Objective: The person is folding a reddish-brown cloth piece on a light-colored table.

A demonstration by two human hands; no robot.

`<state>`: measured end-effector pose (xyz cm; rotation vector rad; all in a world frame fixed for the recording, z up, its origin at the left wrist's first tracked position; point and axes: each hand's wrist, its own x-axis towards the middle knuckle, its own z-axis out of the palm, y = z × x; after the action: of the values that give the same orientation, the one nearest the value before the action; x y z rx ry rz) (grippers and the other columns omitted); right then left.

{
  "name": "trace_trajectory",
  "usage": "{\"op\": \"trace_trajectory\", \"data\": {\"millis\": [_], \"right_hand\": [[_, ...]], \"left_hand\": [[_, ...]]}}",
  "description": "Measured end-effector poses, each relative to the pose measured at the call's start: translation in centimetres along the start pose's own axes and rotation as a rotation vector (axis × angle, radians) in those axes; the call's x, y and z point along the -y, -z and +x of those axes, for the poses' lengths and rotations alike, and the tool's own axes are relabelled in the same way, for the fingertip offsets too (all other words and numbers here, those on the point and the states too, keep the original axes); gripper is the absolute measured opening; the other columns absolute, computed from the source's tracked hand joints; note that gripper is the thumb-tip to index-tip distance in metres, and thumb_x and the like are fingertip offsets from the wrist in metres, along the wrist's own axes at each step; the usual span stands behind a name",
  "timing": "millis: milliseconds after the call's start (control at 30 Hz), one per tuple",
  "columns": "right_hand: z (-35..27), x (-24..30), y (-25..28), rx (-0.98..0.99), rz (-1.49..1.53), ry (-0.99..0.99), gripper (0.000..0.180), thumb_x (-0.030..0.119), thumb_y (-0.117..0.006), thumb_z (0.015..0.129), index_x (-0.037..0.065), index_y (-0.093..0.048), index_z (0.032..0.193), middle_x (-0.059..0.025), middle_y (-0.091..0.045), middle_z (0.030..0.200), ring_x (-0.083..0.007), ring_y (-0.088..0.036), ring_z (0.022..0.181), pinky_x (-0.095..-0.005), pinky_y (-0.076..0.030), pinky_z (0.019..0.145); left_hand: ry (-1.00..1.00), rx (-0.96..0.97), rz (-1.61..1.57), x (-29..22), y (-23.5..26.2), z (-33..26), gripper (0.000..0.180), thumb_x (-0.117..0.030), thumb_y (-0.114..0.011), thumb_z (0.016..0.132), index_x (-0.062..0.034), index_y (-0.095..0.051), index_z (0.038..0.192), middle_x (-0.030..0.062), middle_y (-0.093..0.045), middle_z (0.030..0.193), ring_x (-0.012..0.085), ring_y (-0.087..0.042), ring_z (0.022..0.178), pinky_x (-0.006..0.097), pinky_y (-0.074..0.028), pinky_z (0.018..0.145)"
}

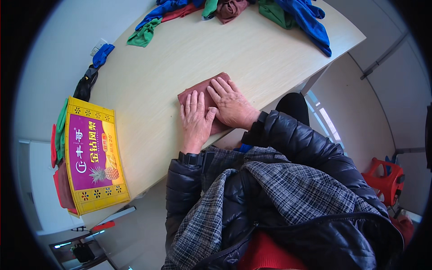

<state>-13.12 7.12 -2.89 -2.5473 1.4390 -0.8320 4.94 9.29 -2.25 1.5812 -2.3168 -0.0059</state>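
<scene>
Right now both hands lie flat on a folded brownish-red cloth near the table's front edge, at about six o'clock on the tabletop from the person's seat. The left hand presses palm-down on the cloth's near left part, fingers straight and together, gripping nothing. The right hand lies just beside it, touching it at the thumb, fingers spread over the cloth's middle, likewise open and only pressing.

The cloth looks thin, soft and light; it should slide easily on the smooth pale wood and go limp when lifted, so it is best pinched at a corner or along a folded edge, with the other hand holding the layers flat.

At twelve o'clock, along the far edge, lies a loose heap of blue, green and red cloths. At nine o'clock a yellow and purple box sits on the table's left end, with green and red cloths hanging beside it. A dark strap and a blue cloth lie at about ten o'clock.
</scene>
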Motion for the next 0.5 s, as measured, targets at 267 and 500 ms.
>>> {"op": "trace_trajectory", "data": {"millis": [267,500], "right_hand": [[0.2,0.4,0.7,0.071,-0.054,-0.001,0.066,0.038,-0.054,0.098,-0.003,-0.047,0.149,-0.0231,-0.039,0.159,-0.0391,-0.031,0.151,-0.0520,-0.022,0.125],[-0.3,0.9,0.3,0.117,-0.058,0.065,0.065,0.045,-0.050,0.103,0.002,-0.047,0.152,-0.0165,-0.040,0.161,-0.0333,-0.030,0.153,-0.0493,-0.019,0.126]], "left_hand": [[-0.001,0.001,-0.004,-1.2,0.6,-1.2,0.075,-0.058,-0.039,0.106,-0.0031,-0.039,0.157,0.0177,-0.033,0.165,0.0356,-0.028,0.153,0.055,-0.016,0.125],[0.003,0.003,0.001,-1.3,1.2,-2.3,0.075,-0.059,-0.039,0.105,-0.0037,-0.039,0.157,0.0163,-0.034,0.165,0.0353,-0.028,0.153,0.056,-0.016,0.125]]}}
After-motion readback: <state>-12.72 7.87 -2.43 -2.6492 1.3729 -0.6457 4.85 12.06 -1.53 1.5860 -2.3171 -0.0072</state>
